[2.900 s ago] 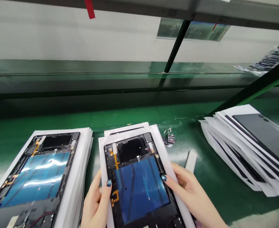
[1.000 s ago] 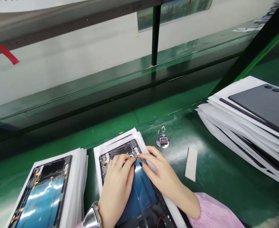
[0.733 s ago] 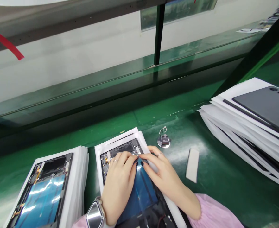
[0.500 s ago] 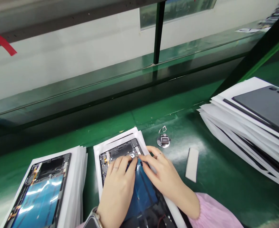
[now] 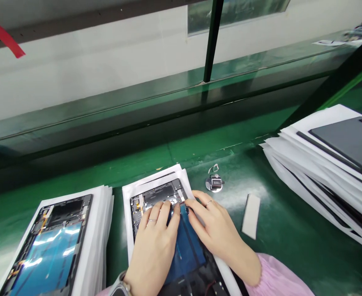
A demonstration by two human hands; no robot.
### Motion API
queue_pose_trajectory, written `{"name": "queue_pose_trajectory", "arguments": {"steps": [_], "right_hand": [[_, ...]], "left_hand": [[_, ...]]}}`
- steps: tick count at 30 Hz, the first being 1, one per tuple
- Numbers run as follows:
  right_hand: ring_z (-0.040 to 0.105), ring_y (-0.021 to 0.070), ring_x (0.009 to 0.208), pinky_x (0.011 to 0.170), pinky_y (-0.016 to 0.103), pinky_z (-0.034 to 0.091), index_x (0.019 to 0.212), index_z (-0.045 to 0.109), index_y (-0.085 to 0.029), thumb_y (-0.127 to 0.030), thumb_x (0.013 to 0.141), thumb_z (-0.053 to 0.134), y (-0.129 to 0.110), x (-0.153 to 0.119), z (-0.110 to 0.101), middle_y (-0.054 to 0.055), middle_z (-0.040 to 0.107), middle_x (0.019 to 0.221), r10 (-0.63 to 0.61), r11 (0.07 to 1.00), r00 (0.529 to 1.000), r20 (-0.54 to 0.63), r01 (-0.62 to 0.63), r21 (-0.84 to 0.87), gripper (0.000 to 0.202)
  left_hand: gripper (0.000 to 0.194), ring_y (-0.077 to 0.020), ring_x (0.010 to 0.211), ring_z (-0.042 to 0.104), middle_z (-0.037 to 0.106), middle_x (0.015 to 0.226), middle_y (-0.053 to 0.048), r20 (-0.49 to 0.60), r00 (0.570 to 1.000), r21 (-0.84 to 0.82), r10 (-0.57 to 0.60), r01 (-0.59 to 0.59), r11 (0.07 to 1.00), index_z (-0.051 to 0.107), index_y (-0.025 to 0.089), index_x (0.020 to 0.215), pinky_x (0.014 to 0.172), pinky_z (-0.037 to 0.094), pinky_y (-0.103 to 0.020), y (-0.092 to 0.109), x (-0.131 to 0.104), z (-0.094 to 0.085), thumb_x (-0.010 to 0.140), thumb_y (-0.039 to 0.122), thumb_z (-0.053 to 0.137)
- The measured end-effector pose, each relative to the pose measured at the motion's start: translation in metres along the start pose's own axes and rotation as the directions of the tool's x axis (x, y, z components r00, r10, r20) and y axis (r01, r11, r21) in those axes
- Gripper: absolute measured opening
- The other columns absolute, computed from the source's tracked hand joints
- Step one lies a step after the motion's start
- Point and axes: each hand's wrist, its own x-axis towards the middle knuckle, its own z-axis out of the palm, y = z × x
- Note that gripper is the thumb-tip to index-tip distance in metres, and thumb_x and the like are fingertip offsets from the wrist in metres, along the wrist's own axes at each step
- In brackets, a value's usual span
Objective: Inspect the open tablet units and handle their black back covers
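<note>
In the head view, two hands meet over one opened tablet (image 5: pixel 185 257), which lies on white sheeting on the green counter (image 5: pixel 279 222), between two stacks. The left hand (image 5: pixel 154 248) has its fingers bent, tips on the tablet near the upper edge of its blue panel; the right hand (image 5: pixel 219 230) brings thumb and forefinger to the same spot. Whether either pinches a small part cannot be told. Each hand wears one ring; one watch (image 5: pixel 121 287) circles the left wrist. One layered left stack (image 5: pixel 99 234) bears a second opened tablet (image 5: pixel 47 250); one right stack (image 5: pixel 294 181) bears one grey cover (image 5: pixel 349 142). One tally clicker (image 5: pixel 214 183) and one pale block (image 5: pixel 251 216) lie between tablet and right stack.
</note>
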Motion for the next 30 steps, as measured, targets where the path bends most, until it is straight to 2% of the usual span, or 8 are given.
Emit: {"name": "queue_pose_trajectory", "arguments": {"steps": [8,13,19,22,27,30], "right_hand": [[0.070,0.0311,0.098,0.075,0.044,0.063,0.107,0.068,-0.017,-0.016,0.099,0.046,-0.001,0.004,-0.008,0.017,0.068,0.115,-0.077,0.994,0.996,0.052,0.081,-0.075,0.023],[0.070,0.0308,0.097,0.073,0.043,0.062,0.106,0.068,-0.018,-0.019,0.101,0.044,0.001,0.005,-0.010,0.018,0.067,0.115,-0.117,0.981,0.989,0.090,0.129,-0.144,0.025],[0.070,0.0315,0.099,0.072,0.044,0.064,0.109,0.067,-0.018,-0.017,0.101,0.043,0.004,0.003,-0.007,0.019,0.066,0.120,-0.107,0.987,0.991,0.075,0.115,-0.108,0.026],[0.072,0.0303,0.094,0.069,0.044,0.064,0.109,0.067,-0.018,-0.017,0.100,0.043,0.003,0.002,-0.007,0.019,0.064,0.121,-0.088,0.992,0.994,0.065,0.094,-0.084,0.025],[0.072,0.0291,0.094,0.072,0.043,0.065,0.110,0.066,-0.018,-0.016,0.100,0.042,0.003,0.001,-0.006,0.019,0.064,0.121,-0.089,0.994,0.995,0.036,0.091,-0.062,0.026],[0.072,0.0288,0.095,0.074,0.042,0.064,0.111,0.066,-0.018,-0.015,0.100,0.042,0.002,0.002,-0.007,0.019,0.064,0.120,-0.089,0.994,0.995,0.037,0.091,-0.052,0.026]], "left_hand": [[0.046,-0.0343,0.107,0.068,0.070,0.117,-0.017,-0.036,0.999,-0.009,-0.031,0.031,0.999,0.064,0.010,0.123,0.083,0.063,-0.051,0.005,0.004,-0.007,0.084,-0.003,0.044],[0.047,-0.0368,0.109,0.068,0.070,0.119,-0.019,-0.012,0.999,-0.030,-0.046,0.045,0.999,0.063,0.009,0.125,0.080,0.065,-0.051,0.006,0.001,-0.007,0.082,-0.001,0.048],[0.052,-0.0359,0.118,0.064,0.066,0.126,-0.018,0.058,0.997,-0.012,-0.041,0.042,0.999,0.055,0.011,0.134,0.084,0.065,-0.047,0.004,-0.004,-0.006,0.083,0.000,0.049],[0.053,-0.0370,0.117,0.064,0.065,0.124,-0.020,0.055,0.998,-0.017,-0.027,0.028,0.999,0.054,0.010,0.133,0.082,0.065,-0.046,0.002,-0.004,-0.008,0.082,-0.001,0.052],[0.038,-0.0373,0.105,0.066,0.065,0.114,-0.019,0.008,0.999,-0.175,-0.051,0.052,0.983,0.057,0.011,0.115,0.082,0.064,-0.055,-0.005,0.010,-0.009,0.080,-0.003,0.063],[0.022,-0.0329,0.100,0.064,0.064,0.109,-0.013,0.037,0.994,-0.294,-0.106,0.112,0.949,0.058,0.015,0.102,0.079,0.062,-0.052,-0.008,0.022,-0.008,0.087,-0.001,0.062]]}}
